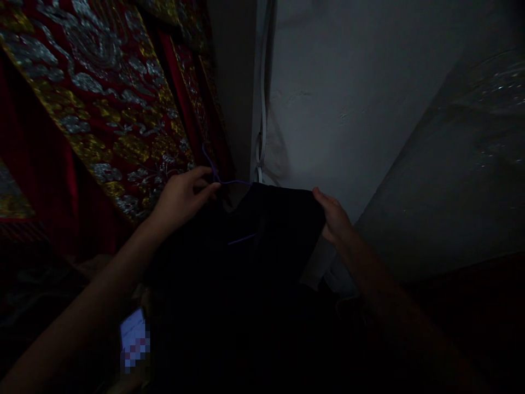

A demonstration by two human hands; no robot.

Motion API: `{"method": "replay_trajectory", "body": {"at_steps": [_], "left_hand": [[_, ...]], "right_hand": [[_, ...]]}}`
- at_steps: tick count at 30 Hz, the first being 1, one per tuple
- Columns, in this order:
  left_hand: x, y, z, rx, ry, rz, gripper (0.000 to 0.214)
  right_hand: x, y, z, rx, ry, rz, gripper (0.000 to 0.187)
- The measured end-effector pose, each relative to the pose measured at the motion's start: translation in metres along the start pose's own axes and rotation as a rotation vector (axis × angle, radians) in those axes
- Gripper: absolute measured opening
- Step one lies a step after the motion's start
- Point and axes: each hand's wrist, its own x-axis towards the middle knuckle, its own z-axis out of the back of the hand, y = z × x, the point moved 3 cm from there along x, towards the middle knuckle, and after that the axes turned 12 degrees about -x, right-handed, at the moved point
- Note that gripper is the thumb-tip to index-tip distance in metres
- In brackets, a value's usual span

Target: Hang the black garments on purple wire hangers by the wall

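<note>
Two bare hands: one left hand point(180, 196), one right hand point(337, 219). Between both hands, one plain black cloth garment point(283, 235); at the left hand's fingertips, one thin purple hanger point(234, 181). Lower than the left hand, one lit, rectangular phone screen point(133, 328). Above the left hand, several red cloth hangings with gold and silver embroidery point(118, 109), exact number not clear in the dark. Above and between the hands, at least one pale, long cable point(263, 104).

Below and to the left of the white cable point(263, 98), the left hand point(180, 198) and left forearm point(112, 282) are seen bare, the forearm broadened away from a slim wrist. Below and to the right of the cable, the right hand point(336, 219) and right forearm point(375, 273) are likewise uncovered, the latter's outline partly lost in shadow.
</note>
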Motion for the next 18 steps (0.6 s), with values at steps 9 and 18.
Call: {"method": "replay_trajectory", "body": {"at_steps": [9, 18], "left_hand": [[-0.007, -0.021, -0.014, 0.21, -0.199, -0.374, 0.048], [-0.069, -0.008, -0.074, 0.288, 0.255, -0.494, 0.036]], "right_hand": [[0.049, 0.018, 0.026, 0.051, -0.198, 0.111, 0.045], [0.029, -0.008, 0.059, 0.356, -0.351, -0.077, 0.022]]}}
